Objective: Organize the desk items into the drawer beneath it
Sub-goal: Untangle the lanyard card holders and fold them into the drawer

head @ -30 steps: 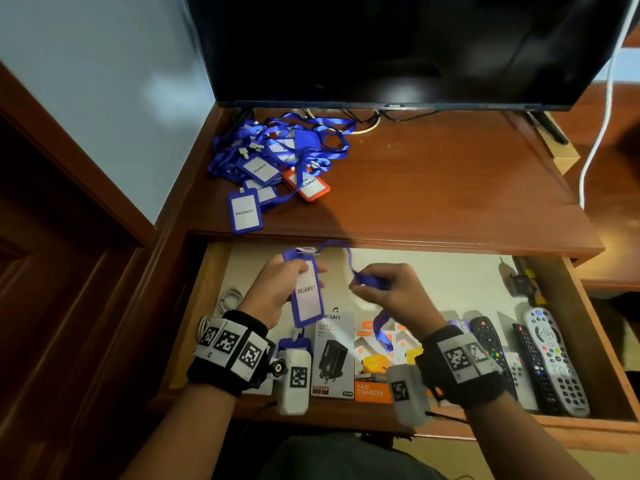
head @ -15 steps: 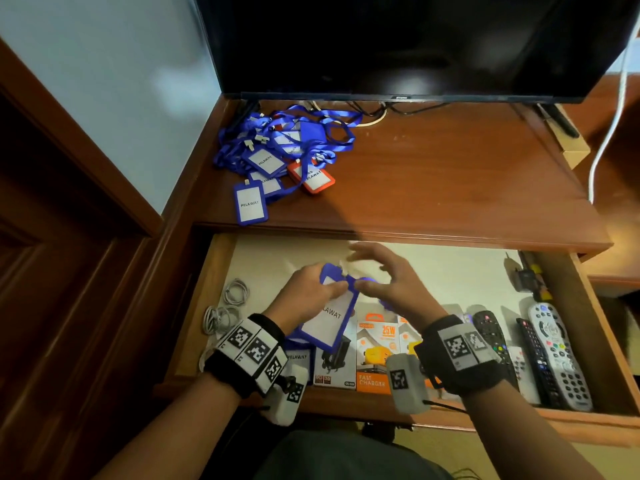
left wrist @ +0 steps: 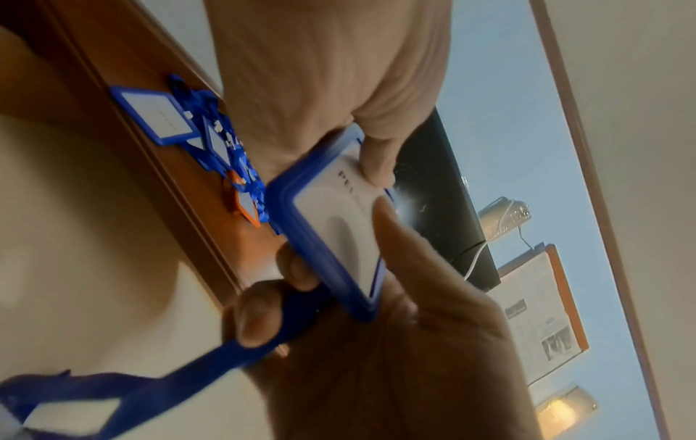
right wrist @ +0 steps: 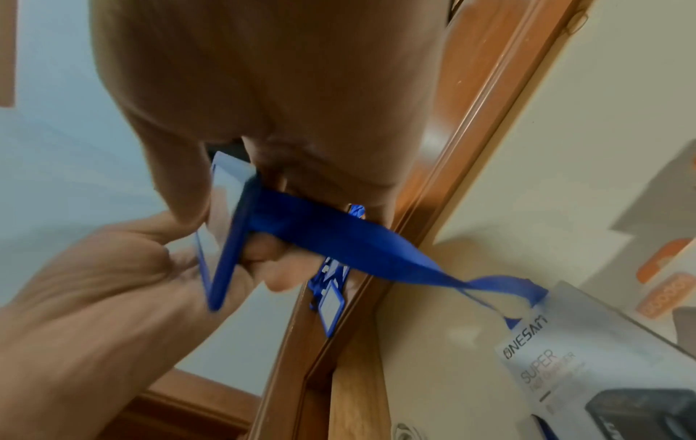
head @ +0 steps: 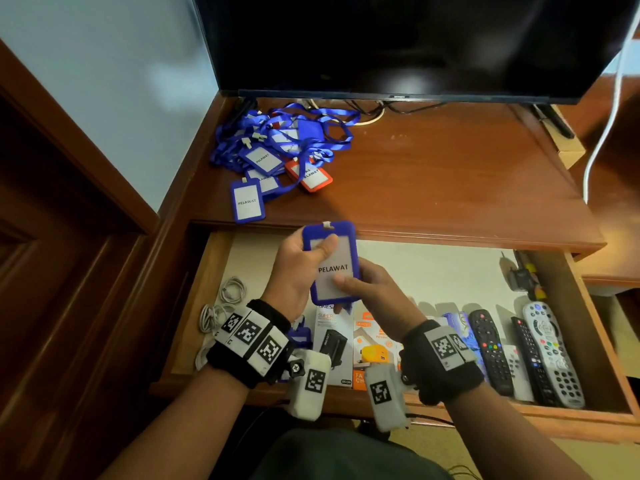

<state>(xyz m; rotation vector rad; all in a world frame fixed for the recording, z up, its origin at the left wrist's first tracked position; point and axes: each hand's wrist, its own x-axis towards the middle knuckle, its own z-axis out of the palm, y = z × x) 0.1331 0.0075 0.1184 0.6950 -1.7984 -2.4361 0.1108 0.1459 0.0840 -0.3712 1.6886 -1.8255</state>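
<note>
I turned the blue badge (head: pixel 330 263) up to face me and folded its strap (right wrist: pixel 339 235) behind it, so it is ready to go in. My left hand (head: pixel 298 271) and right hand (head: pixel 372 284) both pinch it above the open drawer (head: pixel 450 271), near the middle.

blue PELAWAT badge holder (head: pixel 331 263) | upright, held over open drawer (head: pixel 433 271) | lanyard (right wrist: pixel 339 238) trailing behind

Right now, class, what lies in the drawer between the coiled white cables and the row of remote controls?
In the head view, boxed chargers lie between the coiled white cables and the remote controls, partly hidden by both hands holding a blue badge holder.
</note>
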